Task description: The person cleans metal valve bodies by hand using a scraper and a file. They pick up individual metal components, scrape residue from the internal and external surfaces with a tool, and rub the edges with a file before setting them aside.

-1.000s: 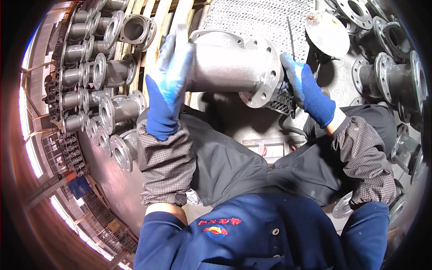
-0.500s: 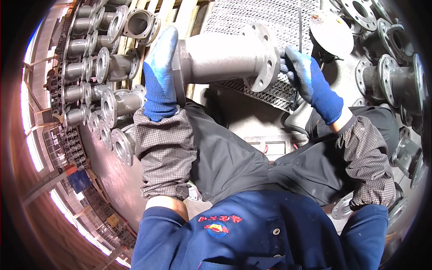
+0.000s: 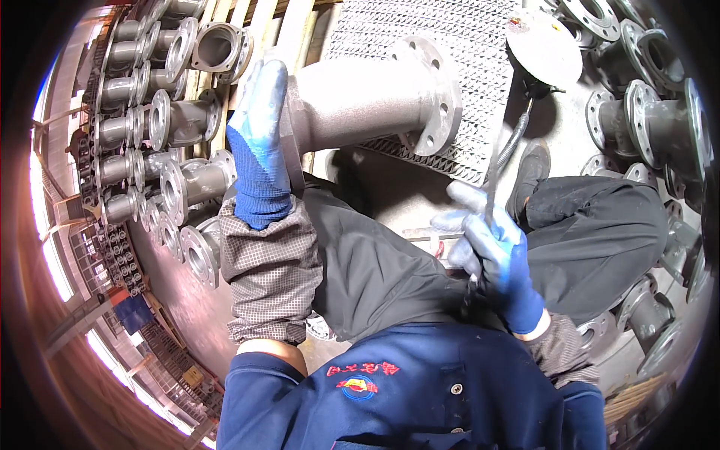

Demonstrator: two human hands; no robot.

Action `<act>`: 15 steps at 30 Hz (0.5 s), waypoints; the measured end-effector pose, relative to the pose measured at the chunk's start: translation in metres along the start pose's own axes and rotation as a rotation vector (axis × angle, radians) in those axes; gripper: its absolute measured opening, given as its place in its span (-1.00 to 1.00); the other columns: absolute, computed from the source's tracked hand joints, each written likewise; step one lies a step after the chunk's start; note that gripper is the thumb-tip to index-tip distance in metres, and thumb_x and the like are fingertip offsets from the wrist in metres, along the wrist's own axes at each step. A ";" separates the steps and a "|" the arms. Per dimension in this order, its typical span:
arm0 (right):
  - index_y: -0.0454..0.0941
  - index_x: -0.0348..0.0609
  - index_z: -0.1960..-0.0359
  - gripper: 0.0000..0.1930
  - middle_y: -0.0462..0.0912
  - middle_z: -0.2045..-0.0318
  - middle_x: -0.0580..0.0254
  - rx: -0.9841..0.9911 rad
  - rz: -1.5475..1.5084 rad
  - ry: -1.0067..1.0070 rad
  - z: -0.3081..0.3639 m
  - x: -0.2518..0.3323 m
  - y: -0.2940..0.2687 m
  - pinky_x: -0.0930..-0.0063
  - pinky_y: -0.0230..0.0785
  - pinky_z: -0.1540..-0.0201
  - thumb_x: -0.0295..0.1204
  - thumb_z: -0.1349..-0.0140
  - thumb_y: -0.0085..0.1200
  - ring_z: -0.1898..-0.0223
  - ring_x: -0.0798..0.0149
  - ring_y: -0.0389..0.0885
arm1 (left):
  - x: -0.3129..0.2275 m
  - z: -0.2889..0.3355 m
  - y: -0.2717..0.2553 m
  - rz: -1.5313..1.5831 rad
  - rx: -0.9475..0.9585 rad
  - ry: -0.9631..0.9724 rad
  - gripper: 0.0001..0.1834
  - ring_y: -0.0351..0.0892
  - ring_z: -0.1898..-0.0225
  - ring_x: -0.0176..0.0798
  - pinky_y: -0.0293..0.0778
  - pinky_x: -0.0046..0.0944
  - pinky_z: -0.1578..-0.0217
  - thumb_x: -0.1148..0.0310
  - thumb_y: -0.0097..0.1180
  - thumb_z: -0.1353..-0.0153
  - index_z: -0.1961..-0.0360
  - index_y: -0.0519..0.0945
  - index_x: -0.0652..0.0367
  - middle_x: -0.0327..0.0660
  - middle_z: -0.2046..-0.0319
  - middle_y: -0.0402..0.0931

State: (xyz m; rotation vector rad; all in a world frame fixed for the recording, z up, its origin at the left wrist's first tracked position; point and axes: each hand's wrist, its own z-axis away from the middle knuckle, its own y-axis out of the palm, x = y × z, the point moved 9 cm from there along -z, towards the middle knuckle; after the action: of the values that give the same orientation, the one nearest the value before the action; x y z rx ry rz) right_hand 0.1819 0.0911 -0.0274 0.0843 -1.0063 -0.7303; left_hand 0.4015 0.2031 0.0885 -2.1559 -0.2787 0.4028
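Since a half-second ago, the right hand (image 3: pixel 491 259) has come away from beside the flanged pipe fitting (image 3: pixel 364 101) and dropped toward the lap, while the left hand (image 3: pixel 259 142) has stayed at the fitting's near-left end. Gloved in blue with a pale coated palm, the left hand is flat and unclenched, its fingers straight and close together, pressed against the outside of the left flange (image 3: pixel 291 124) without wrapping around it. From that palm the grey fitting reaches rightward, slightly raised toward its far end, so the drilled right flange (image 3: pixel 448 105) lies up and to the left of the right hand, clear of it. The right hand has its fingers partly bent and a little spread; a slender dark cord (image 3: pixel 514 142), coiled like a spring higher up, runs down across them, and whether they grip it I cannot tell. Beyond the right hand, farther up, are a pale round disc (image 3: pixel 546 45) and a metal mesh (image 3: pixel 457 30). More flanged fittings (image 3: pixel 184 120) stand to the left of the left hand.
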 end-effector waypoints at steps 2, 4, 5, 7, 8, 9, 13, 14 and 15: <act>0.28 -0.25 -0.18 -0.61 0.62 0.38 0.18 -0.111 0.158 -0.118 -0.004 0.012 0.001 0.75 0.25 0.54 -0.36 -0.39 -0.32 0.60 0.57 0.43 | -0.001 0.003 -0.004 -0.043 0.011 0.002 -0.55 0.45 -0.04 0.15 0.38 -0.09 -0.06 0.64 -0.01 -0.10 -0.07 0.43 0.24 0.12 0.02 0.45; 0.28 -0.19 -0.19 -0.59 0.61 0.42 0.26 -0.161 0.279 -0.206 -0.015 0.030 0.006 0.77 0.22 0.54 -0.29 -0.42 -0.37 0.60 0.60 0.41 | 0.000 0.010 -0.006 -0.088 0.031 0.003 -0.57 0.44 -0.04 0.17 0.38 -0.10 -0.06 0.64 -0.02 -0.10 -0.05 0.44 0.23 0.14 0.04 0.45; 0.28 -0.19 -0.20 -0.60 0.61 0.41 0.26 -0.154 0.289 -0.244 -0.020 0.040 0.009 0.78 0.22 0.56 -0.30 -0.42 -0.37 0.60 0.60 0.41 | -0.005 0.008 -0.006 -0.083 0.005 0.013 -0.58 0.44 -0.04 0.17 0.38 -0.10 -0.05 0.65 -0.03 -0.10 -0.04 0.45 0.23 0.14 0.05 0.45; 0.26 -0.19 -0.21 -0.60 0.61 0.39 0.25 -0.087 0.242 -0.301 -0.029 0.060 0.016 0.80 0.20 0.59 -0.32 -0.41 -0.35 0.60 0.61 0.41 | -0.018 0.006 -0.005 -0.079 -0.043 0.028 -0.59 0.44 -0.04 0.17 0.39 -0.11 -0.04 0.67 -0.04 -0.09 -0.01 0.47 0.22 0.15 0.06 0.46; 0.25 -0.19 -0.21 -0.60 0.61 0.38 0.24 -0.066 0.226 -0.320 -0.032 0.066 0.016 0.81 0.19 0.61 -0.33 -0.41 -0.34 0.60 0.61 0.40 | -0.022 0.004 -0.004 -0.065 -0.079 0.046 -0.63 0.47 0.02 0.21 0.43 -0.10 0.03 0.64 -0.04 -0.09 0.03 0.49 0.22 0.16 0.09 0.47; 0.25 -0.19 -0.21 -0.61 0.62 0.34 0.22 -0.080 0.220 -0.324 -0.035 0.070 0.017 0.82 0.19 0.62 -0.34 -0.41 -0.33 0.58 0.60 0.44 | -0.021 0.000 -0.002 -0.065 -0.069 -0.025 -0.65 0.47 0.04 0.22 0.44 -0.10 0.05 0.62 -0.04 -0.10 0.05 0.50 0.23 0.18 0.09 0.46; 0.23 -0.20 -0.21 -0.61 0.63 0.22 0.15 -0.204 0.253 -0.340 -0.044 0.080 0.004 0.86 0.20 0.65 -0.36 -0.40 -0.30 0.52 0.56 0.55 | -0.017 -0.001 -0.003 -0.149 -0.085 -0.090 -0.75 0.49 0.13 0.26 0.47 -0.10 0.15 0.54 -0.08 -0.14 0.15 0.52 0.27 0.30 0.08 0.41; 0.25 -0.20 -0.20 -0.61 0.62 0.21 0.14 -0.185 0.261 -0.381 -0.048 0.077 0.000 0.86 0.19 0.65 -0.35 -0.40 -0.31 0.52 0.56 0.56 | -0.017 -0.001 -0.003 -0.167 -0.077 -0.104 -0.76 0.49 0.12 0.25 0.46 -0.09 0.15 0.54 -0.08 -0.13 0.16 0.52 0.27 0.33 0.08 0.39; 0.33 -0.25 -0.14 -0.64 0.61 0.18 0.12 -0.102 0.231 -0.382 -0.052 0.073 0.000 0.84 0.24 0.59 -0.35 -0.39 -0.28 0.46 0.55 0.57 | -0.016 -0.001 -0.002 -0.184 -0.068 -0.118 -0.76 0.49 0.12 0.25 0.46 -0.09 0.15 0.54 -0.08 -0.13 0.16 0.52 0.27 0.35 0.07 0.38</act>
State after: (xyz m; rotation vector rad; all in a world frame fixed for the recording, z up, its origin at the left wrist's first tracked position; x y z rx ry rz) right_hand 0.2468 0.0347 -0.0020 -0.2656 -1.3150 -0.5948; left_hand 0.3868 0.1982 0.0934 -2.1536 -0.5607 0.4205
